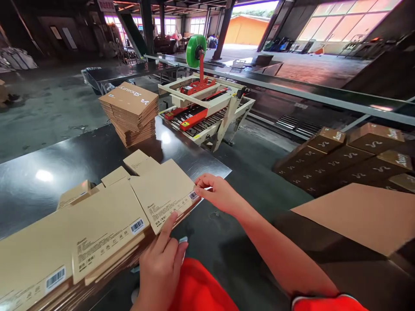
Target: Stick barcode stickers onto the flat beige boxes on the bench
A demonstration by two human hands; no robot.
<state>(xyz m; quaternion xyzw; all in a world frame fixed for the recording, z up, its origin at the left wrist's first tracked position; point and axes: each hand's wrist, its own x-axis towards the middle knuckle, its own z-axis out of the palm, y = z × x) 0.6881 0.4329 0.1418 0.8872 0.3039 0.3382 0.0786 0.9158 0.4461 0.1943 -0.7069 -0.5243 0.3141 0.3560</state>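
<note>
Red shirt right under my camera, and just ahead of it my left hand, index finger stretched out, its tip apparently resting on the near, printed side of the top carton sheet! Its other fingers curl in, with something pale beside the thumb; whether they grip it, I can't tell from this far off. Across to my right hand: thumb and fingers drawn together, seemingly pinching the sheet's right corner, though how many layers sit in that pinch I can't say.

So the sheet lies flat on its pile, ahead of my left hand and leftward of my right. I'd call this step squaring or separating the top sheet, one finger steadying, the other hand on the corner. Next move, in my judgement, calls for a sure pinch on the right and a light left finger.

Direction, then: the printed edge faces me, slanting from beyond my left knuckles up to my right fingertips, barcode at that end. Long axis? Too close to call; width and depth look nearly alike at this slant. Left of my left hand, a neighbouring pile turns its print the same way.
</note>
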